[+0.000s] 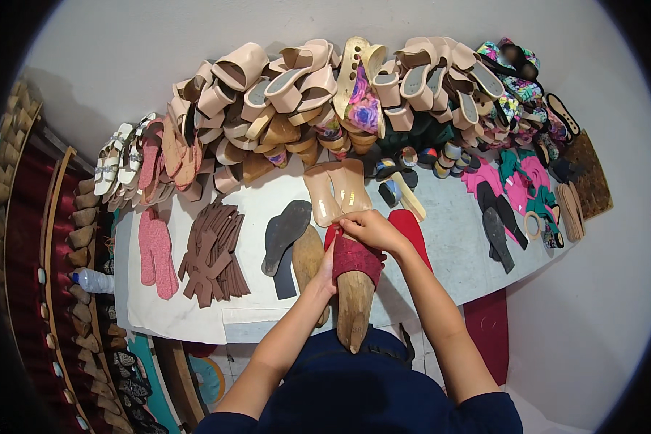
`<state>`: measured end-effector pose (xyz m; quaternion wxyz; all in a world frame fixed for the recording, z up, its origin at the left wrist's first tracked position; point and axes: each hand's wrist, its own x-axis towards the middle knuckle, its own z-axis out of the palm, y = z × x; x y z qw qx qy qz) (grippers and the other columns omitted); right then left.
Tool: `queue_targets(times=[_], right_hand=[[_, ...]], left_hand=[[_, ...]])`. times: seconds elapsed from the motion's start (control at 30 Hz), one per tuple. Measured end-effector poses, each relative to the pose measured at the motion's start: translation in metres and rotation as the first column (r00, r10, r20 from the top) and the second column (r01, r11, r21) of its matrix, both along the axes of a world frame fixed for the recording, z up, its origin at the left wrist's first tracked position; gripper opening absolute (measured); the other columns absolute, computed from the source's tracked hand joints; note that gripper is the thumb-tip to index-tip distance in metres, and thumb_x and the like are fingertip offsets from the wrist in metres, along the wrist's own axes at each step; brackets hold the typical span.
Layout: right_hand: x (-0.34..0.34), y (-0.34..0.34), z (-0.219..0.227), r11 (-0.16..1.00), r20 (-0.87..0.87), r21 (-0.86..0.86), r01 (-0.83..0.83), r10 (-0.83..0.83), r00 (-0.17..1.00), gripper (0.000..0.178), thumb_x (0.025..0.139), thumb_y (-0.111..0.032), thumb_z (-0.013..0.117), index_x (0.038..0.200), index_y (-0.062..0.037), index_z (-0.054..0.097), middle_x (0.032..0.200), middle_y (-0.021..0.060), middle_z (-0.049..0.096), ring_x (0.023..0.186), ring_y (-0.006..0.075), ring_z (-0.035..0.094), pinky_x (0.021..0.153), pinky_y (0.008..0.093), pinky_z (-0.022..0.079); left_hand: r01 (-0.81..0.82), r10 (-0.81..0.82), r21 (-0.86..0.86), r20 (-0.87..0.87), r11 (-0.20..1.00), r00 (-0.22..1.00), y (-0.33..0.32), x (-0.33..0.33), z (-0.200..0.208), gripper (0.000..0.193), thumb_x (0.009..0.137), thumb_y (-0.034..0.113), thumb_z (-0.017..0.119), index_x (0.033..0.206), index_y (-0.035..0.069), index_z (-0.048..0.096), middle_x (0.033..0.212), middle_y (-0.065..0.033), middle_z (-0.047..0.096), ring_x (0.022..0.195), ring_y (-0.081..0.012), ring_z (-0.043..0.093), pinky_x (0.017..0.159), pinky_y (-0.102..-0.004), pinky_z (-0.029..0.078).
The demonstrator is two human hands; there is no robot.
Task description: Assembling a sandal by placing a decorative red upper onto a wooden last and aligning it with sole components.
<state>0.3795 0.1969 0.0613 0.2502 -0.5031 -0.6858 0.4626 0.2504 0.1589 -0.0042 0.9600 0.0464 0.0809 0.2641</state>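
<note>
A wooden shoe last (pixel 354 307) with a dark red upper (pixel 360 254) wrapped across it is held in front of my body, over the table's near edge. My left hand (pixel 328 269) is closed along its left side. At the far end, my right hand (pixel 369 230) has its fingers bent and pressed down on the edge of the red piece; the fingertips are partly hidden. Another wooden last (pixel 308 253) lies beside my left hand. Beyond my hands rests a pair of glossy beige insoles (pixel 336 186), and a red sole-shaped piece (pixel 410 235) lies to the right.
Beige sandals (pixel 296 83) and floral ones are heaped along the wall. Dark soles (pixel 286 235), brown cut straps (pixel 215 253) and pink insoles (pixel 157 253) lie on the table's left; pink and green scraps (pixel 517 181) lie right. Shelves of lasts (pixel 83 257) and a bottle (pixel 94 281) stand far left.
</note>
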Motion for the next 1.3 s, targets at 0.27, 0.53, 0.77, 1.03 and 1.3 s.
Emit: queue_targets(times=[0.27,0.53,0.77,1.03,1.3], right_hand=[[0.006,-0.004,0.018,0.999,0.001,-0.052,-0.004,0.005,1.000,0.028,0.086,-0.021,0.047,0.099,-0.0017,0.062,0.077,0.0133,0.064,0.070,0.0153,0.058,0.065,0.0266,0.045],[0.003,-0.005,0.009,0.999,-0.027,0.036,0.005,-0.004,1.000,0.028,0.085,-0.021,0.047,0.100,-0.0023,0.062,0.078,0.0137,0.064,0.070,0.0138,0.058,0.065,0.0263,0.045],[-0.004,-0.007,0.008,0.999,-0.087,0.043,-0.008,0.012,0.996,0.027,0.085,-0.021,0.048,0.101,-0.0029,0.062,0.087,0.0143,0.064,0.079,0.0169,0.060,0.073,0.0272,0.045],[-0.004,-0.008,0.003,0.996,-0.094,0.085,0.037,-0.029,0.995,0.029,0.085,-0.019,0.047,0.108,-0.0047,0.058,0.088,0.0134,0.064,0.079,0.0153,0.060,0.073,0.0254,0.045],[-0.005,-0.008,-0.006,0.981,-0.148,0.193,0.008,0.021,0.989,0.026,0.084,-0.017,0.047,0.102,-0.0055,0.062,0.079,0.0106,0.064,0.070,0.0161,0.059,0.068,0.0270,0.045]], left_hand=[[-0.319,0.486,0.380,-0.521,0.868,0.702,0.002,-0.010,-0.001,0.049,0.091,0.042,0.035,0.111,-0.001,0.045,0.101,-0.0136,0.056,0.088,-0.0185,0.058,0.076,-0.0330,0.050],[-0.350,0.472,0.320,-0.517,0.880,0.714,0.012,-0.009,0.004,0.044,0.091,0.039,0.037,0.109,0.000,0.046,0.100,-0.0112,0.056,0.087,-0.0179,0.058,0.076,-0.0315,0.050],[-0.395,0.409,0.123,-0.420,0.910,0.810,0.016,0.000,-0.027,0.050,0.086,0.048,0.041,0.115,0.007,0.043,0.103,-0.0086,0.056,0.087,-0.0185,0.058,0.076,-0.0318,0.050],[-0.233,0.247,0.084,-0.346,0.969,0.905,0.023,0.003,-0.020,0.044,0.087,0.044,0.043,0.110,0.007,0.047,0.095,-0.0072,0.058,0.082,-0.0180,0.060,0.070,-0.0305,0.052],[-0.114,0.153,0.130,-0.348,0.985,0.925,0.022,0.001,-0.012,0.029,0.088,0.030,0.045,0.101,0.004,0.051,0.085,-0.0083,0.060,0.071,-0.0184,0.062,0.063,-0.0284,0.053]])
